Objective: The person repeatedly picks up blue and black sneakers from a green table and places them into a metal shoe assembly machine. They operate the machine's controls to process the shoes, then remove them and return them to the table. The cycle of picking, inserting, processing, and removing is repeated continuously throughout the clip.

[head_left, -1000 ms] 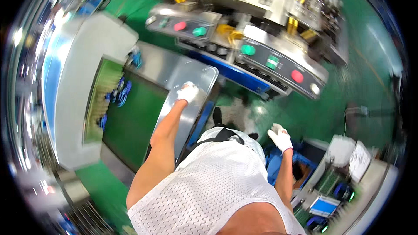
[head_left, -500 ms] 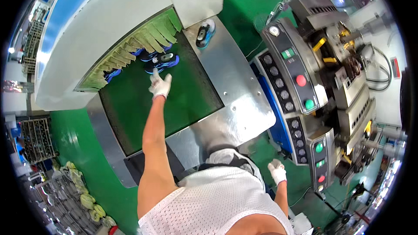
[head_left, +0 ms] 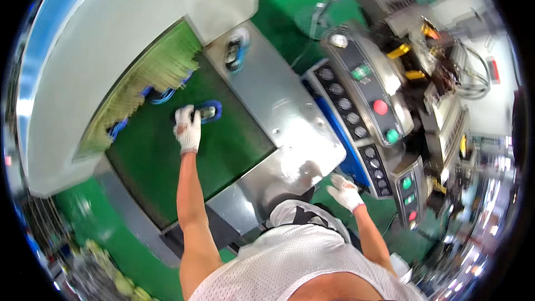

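Left hand grips a blue and black shoe on the green belt

The left hand (head_left: 188,128), in a white glove, is clamped on the left end of a blue and black shoe (head_left: 209,112), its fingers and thumb covering that part. The shoe lies on the green belt (head_left: 223,161), a little in front of a hanging strip curtain (head_left: 150,86), with its other end showing to the right of the glove. Some blur hides exactly how the fingertips sit.

The right hand (head_left: 346,193), gloved the same way, has its fingers and thumb apart. It hovers over the floor side, near the rounded corner of the metal tabletop (head_left: 270,92) and the blue panel (head_left: 341,136) of a machine.

Along the foot of the curtain sit more blue shoes (head_left: 163,97), partly hidden by the strips; one pokes out toward the lower left. The curtain hangs at the mouth of a large pale housing (head_left: 122,33). Another shoe (head_left: 237,50), black, white and light blue, rests on the tabletop, close to the housing and well apart from both hands.

On the right stands the machine's control panel (head_left: 370,86), with a red button (head_left: 380,107) and a green button (head_left: 392,136), beside a column of round dials (head_left: 345,103). The floor (head_left: 83,206) is green.
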Demonstrator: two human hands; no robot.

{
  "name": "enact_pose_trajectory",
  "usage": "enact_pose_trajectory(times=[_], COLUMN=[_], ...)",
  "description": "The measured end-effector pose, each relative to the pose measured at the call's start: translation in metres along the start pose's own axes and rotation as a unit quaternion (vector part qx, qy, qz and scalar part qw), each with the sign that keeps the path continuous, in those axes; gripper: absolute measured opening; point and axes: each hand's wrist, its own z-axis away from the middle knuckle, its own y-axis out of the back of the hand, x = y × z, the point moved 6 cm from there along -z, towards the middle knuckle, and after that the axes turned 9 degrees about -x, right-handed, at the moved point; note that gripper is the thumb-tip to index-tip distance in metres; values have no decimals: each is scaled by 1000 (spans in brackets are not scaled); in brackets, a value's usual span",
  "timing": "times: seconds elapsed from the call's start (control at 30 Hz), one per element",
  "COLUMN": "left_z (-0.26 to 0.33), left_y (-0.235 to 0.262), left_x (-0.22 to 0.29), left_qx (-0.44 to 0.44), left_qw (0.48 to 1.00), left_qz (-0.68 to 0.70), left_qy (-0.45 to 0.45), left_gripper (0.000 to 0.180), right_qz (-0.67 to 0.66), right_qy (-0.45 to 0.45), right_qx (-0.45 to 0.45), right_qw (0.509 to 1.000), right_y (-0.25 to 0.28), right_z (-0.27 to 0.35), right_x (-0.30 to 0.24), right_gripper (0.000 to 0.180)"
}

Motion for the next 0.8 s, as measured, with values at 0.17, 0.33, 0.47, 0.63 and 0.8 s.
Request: enact_pose_trajectory(times=[0.17, 0.33, 0.47, 0.63, 0.8], left_z=[115, 204, 218, 218, 186], left_y=[-42, -54, -53, -29, -3], left_x=[104, 276, 357, 474, 560], left_qx=[-124, -272, -291, -313, -145], left_qw=[978, 904, 868, 809, 823], left_qz=[131, 152, 167, 221, 244], left_qy=[-104, -293, -366, -445, -492], left_gripper=[20, 19, 22, 37, 53], right_qz=[31, 157, 61, -260, -663], right_qy=[176, 207, 173, 56, 177], right_qx=[-30, 34, 28, -40, 3], right_qw=[983, 965, 983, 963, 728], right_y=[-2, -22, 50, 117, 136], right_z=[-38, -54, 2, 63, 100], right_x=[-118, -138, -106, -50, 12], right_gripper=[67, 42, 24, 70, 58])
